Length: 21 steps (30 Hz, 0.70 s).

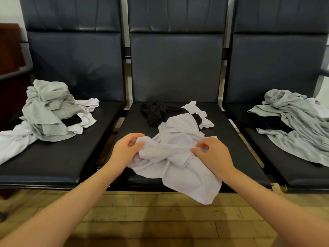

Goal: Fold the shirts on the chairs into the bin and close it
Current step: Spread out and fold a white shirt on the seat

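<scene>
**Both hands on a crumpled white shirt, middle chair**

The white shirt (pixel 176 154) lies bunched on the seat of the middle chair (pixel 174 72), its lower edge spilling over the front lip of the seat toward the wooden floor (pixel 160 220). The left hand (pixel 127 148) grips a fold at the shirt's left side, thumb and fingers curled round the cloth. The right hand (pixel 211 154) rests on the shirt's right side with its fingers curled, thumb and forefinger pinching a small ridge of fabric.

Just behind the white shirt, on the same seat, a black shirt (pixel 156 113) lies rumpled, partly tucked under the white one, and another white garment (pixel 197 109) shows beside it toward the back right of the seat.

On the left chair (pixel 74 50) sits a heap of grey shirts (pixel 48 107) mixed with white pieces (pixel 87 111); one white piece (pixel 14 141) trails toward the seat's left edge, and a dark item pokes out of the heap's middle.

On the right chair (pixel 277 56) a grey shirt (pixel 300 129) is spread loosely over a black garment (pixel 267 122), reaching to the right edge of the view.

All three chairs are dark and padded, joined side by side in a row.
</scene>
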Each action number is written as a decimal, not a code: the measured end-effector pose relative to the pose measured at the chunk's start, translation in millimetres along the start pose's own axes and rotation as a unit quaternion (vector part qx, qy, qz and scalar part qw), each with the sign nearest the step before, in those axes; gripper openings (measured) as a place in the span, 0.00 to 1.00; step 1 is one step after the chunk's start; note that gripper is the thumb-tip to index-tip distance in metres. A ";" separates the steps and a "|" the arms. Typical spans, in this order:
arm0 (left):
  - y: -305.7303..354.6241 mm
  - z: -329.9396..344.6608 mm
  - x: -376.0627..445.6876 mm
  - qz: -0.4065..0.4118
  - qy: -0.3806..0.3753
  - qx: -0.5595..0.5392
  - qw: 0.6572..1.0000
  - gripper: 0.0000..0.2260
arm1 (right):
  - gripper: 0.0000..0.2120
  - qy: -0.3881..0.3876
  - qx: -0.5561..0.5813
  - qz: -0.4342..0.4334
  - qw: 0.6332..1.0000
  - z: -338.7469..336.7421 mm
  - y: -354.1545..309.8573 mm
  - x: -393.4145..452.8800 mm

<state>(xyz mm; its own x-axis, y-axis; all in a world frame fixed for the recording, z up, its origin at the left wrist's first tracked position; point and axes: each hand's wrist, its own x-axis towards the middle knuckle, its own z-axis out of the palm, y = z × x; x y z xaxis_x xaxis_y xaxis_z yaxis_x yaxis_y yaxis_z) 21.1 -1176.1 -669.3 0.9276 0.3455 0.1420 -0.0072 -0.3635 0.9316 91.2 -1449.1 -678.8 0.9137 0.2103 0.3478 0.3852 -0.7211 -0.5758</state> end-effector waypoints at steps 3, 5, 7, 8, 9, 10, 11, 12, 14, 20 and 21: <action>-0.2 -2.2 -1.9 -0.003 0.009 -0.006 1.000 0.12 | 0.02 -0.010 -0.009 -0.008 1.000 4.8 -0.9 -2.3; 0.1 -4.6 -3.0 -0.002 0.025 -0.014 1.000 0.10 | 0.03 0.010 0.043 0.007 0.999 3.5 -3.4 -0.2; 5.6 -7.4 -3.0 0.007 0.047 -0.033 0.998 0.09 | 0.03 0.058 0.140 0.027 0.988 -5.0 -11.9 4.0; 11.7 -8.5 -1.4 0.021 0.059 -0.039 0.997 0.08 | 0.03 0.081 0.181 0.032 0.979 -12.4 -18.7 7.3; 21.1 -9.6 1.5 0.038 0.070 -0.041 0.996 0.08 | 0.03 0.101 0.209 0.030 0.972 -21.8 -26.6 12.5; 34.0 -10.4 5.7 0.058 0.081 -0.038 0.994 0.07 | 0.03 0.118 0.220 0.020 0.968 -32.9 -35.4 20.2; 49.8 -11.5 12.1 0.079 0.092 -0.033 0.992 0.07 | 0.02 0.129 0.218 0.002 0.967 -46.0 -45.0 30.4; 68.1 -13.6 19.8 0.103 0.102 -0.027 0.989 0.07 | 0.02 0.138 0.215 -0.020 0.967 -60.5 -55.4 42.4; 113.0 -21.1 37.6 0.157 0.117 -0.013 0.980 0.06 | 0.03 0.157 0.212 -0.062 0.963 -94.2 -79.2 70.7; 271.7 -64.0 77.6 0.247 0.190 -0.050 0.949 0.08 | 0.04 0.218 0.222 -0.153 0.938 -217.9 -164.8 151.1; 295.1 -72.8 81.4 0.257 0.197 -0.072 0.943 0.09 | 0.04 0.223 0.232 -0.165 0.932 -235.8 -178.6 160.8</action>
<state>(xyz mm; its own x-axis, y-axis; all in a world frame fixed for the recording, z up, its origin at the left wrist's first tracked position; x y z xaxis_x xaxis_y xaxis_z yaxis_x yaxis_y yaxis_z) 67.3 -1192.2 -358.5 0.5777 0.4605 0.6739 -0.4954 -0.4584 0.7379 138.7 -1442.2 -345.5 0.6305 -0.0003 0.7762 0.7447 -0.2818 -0.6050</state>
